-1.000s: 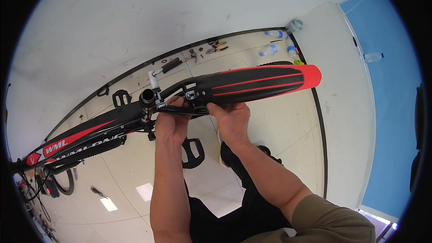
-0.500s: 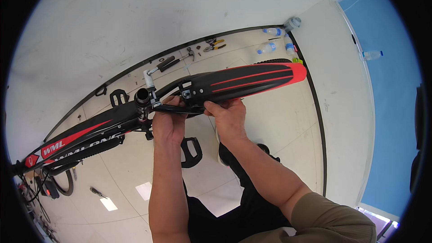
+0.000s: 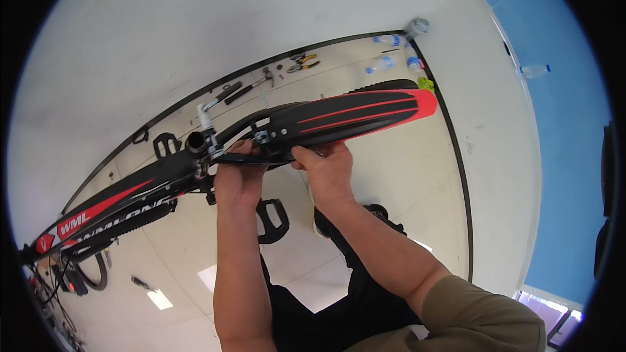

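Observation:
A black and red bicycle frame [image 3: 111, 202] runs from the lower left to the middle of the head view. Over its rear wheel [image 3: 385, 85] sits a black mudguard with red stripes and a red tip [image 3: 352, 117]. My left hand [image 3: 238, 179] grips the mudguard's mounting arm near the open seat tube [image 3: 195, 143]. My right hand [image 3: 326, 166] holds the underside of the mudguard just behind its bracket [image 3: 264, 135]. Both forearms rise from the lower edge.
A pedal and crank [image 3: 270, 218] hang below my hands. Pliers [image 3: 303, 62], wrenches [image 3: 238, 91] and small parts lie on the tiled floor by the white wall. Several plastic bottles [image 3: 385, 62] stand near the corner. A loose tyre [image 3: 98, 274] lies at lower left.
The view shifted slightly, so the bicycle and mudguard sit a little lower and further left. Both hands keep their hold on the mudguard and its mount.

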{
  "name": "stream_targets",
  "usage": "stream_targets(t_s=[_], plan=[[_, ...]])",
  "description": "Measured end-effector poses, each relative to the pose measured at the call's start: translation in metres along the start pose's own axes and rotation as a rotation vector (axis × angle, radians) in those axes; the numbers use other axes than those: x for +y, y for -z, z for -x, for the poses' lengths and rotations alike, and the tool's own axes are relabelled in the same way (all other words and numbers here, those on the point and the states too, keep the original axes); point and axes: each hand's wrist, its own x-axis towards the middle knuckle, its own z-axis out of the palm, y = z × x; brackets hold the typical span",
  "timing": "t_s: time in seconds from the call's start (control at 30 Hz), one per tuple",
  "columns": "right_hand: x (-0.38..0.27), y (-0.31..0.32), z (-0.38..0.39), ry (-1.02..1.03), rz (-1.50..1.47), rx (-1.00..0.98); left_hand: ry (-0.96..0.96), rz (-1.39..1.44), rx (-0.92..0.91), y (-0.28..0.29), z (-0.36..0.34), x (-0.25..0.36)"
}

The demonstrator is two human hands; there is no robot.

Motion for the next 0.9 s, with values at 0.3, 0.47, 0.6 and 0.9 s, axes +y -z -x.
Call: stream_targets(t_s=[0.3, 0.47, 0.6, 0.9], plan=[[-0.015, 0.001, 0.007, 0.01, -0.113, 0.018, 0.043, -0.023, 0.082, -0.018, 0.004, 0.003], [-0.003, -0.006, 0.019, -0.189, -0.127, 0.13, 0.04, 0.009, -0.001, -0.011, 0.004, 0.003], [-0.004, -0.012, 0.038, -0.457, -0.027, 0.144, 0.036, 0.017, -0.011, -0.009, 0.002, 0.005], [0.001, -0.019, 0.03, 0.335, 0.63, -0.317, -0.001, -0.021, 0.005, 0.007, -0.003, 0.002]])
